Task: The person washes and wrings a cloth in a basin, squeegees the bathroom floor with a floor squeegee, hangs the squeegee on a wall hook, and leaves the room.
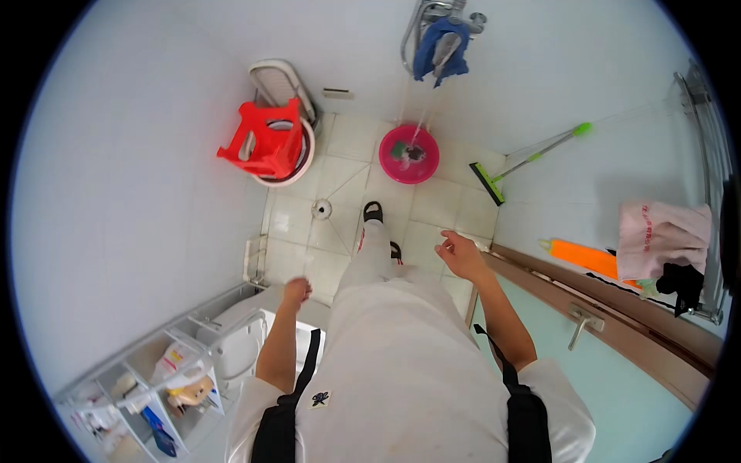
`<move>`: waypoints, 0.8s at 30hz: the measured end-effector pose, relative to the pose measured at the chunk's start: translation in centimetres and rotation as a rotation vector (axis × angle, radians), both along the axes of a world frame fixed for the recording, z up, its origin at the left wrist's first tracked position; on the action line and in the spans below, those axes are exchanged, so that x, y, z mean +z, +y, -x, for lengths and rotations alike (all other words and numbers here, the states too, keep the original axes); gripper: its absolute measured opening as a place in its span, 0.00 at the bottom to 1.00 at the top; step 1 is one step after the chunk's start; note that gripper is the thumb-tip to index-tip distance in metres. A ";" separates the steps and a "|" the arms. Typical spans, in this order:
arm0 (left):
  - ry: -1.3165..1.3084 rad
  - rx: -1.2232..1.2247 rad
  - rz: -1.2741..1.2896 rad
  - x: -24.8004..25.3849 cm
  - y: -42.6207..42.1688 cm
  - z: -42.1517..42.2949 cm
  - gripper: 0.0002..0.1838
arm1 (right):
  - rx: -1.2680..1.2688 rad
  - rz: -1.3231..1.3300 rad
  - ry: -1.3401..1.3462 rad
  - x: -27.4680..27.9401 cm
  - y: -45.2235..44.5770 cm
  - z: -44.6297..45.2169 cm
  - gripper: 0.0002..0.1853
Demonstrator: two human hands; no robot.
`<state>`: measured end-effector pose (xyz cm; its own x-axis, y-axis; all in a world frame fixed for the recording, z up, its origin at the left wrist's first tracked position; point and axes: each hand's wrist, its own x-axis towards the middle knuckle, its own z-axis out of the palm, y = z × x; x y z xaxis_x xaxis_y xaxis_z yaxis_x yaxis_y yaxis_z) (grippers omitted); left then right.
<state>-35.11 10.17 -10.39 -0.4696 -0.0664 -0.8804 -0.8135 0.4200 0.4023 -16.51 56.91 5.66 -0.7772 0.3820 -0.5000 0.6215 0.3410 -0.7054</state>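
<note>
My left hand [296, 292] hangs in the air on the left, its fingers loosely bent and somewhat blurred, with nothing seen in it. On the right, my right hand [463, 256] is held out near the door frame, fingers apart and nothing in them. Neither hand touches anything. Ahead of my feet, a pink basin [385, 167] stands on the tiled floor [347, 139]. A thin stream of water falls into it, over a green item [398, 150] and a dark item among suds. Above it is a wall faucet [477, 21] with a blue cloth [455, 68] hanging from it.
A red stool [266, 147] sits upside down on stacked basins at the left wall. A green floor squeegee [532, 157] leans at the right. Near my right side are a door handle [587, 324] and a towel [656, 239]. Storage shelves [181, 339] stand at lower left.
</note>
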 end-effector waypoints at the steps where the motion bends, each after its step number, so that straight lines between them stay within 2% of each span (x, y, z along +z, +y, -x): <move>1: -0.084 -0.117 0.089 -4.2 -3.0 -0.1 0.06 | -0.019 -0.003 0.000 0.2 0.9 0.4 0.26; 3: -0.142 -0.430 0.258 -6.9 -5.6 -0.2 0.07 | -0.067 -0.025 -0.019 0.2 2.6 0.9 0.26; 6: -0.201 -0.328 0.294 -8.8 -3.8 1.2 0.08 | -0.136 -0.086 -0.062 -0.2 6.0 1.3 0.26; 9: -0.172 -0.259 0.221 -8.2 3.6 5.6 0.06 | -0.173 -0.143 -0.078 0.3 9.9 2.8 0.25; 10: -0.020 -0.861 0.153 -13.0 3.7 8.1 0.06 | -0.202 -0.144 -0.077 0.7 10.8 3.2 0.25; 11: 0.303 -1.384 0.151 -17.8 3.5 10.5 0.08 | -0.231 -0.140 -0.081 1.0 11.6 3.4 0.25; 13: 0.331 -1.117 0.140 -13.6 11.9 15.0 0.13 | -0.270 -0.156 -0.066 1.9 13.6 5.0 0.24; 15: 0.334 -0.521 0.007 -7.1 20.7 17.9 0.16 | -0.294 -0.146 -0.036 2.4 15.3 6.2 0.24; 18: 0.364 -0.462 -0.124 -0.3 28.7 21.6 0.20 | -0.321 -0.137 0.055 0.3 18.1 6.2 0.24; 20: 0.353 -0.487 -0.165 1.1 31.1 22.3 0.23 | -0.348 -0.201 0.042 -1.9 21.4 5.0 0.25; 23: 0.346 -0.424 -0.160 4.0 32.3 20.1 0.23 | -0.486 -0.308 0.016 -10.8 29.7 1.2 0.25; 24: 0.339 -0.388 -0.131 3.3 31.6 18.6 0.22 | -0.570 -0.182 -0.052 -14.0 33.9 -0.6 0.22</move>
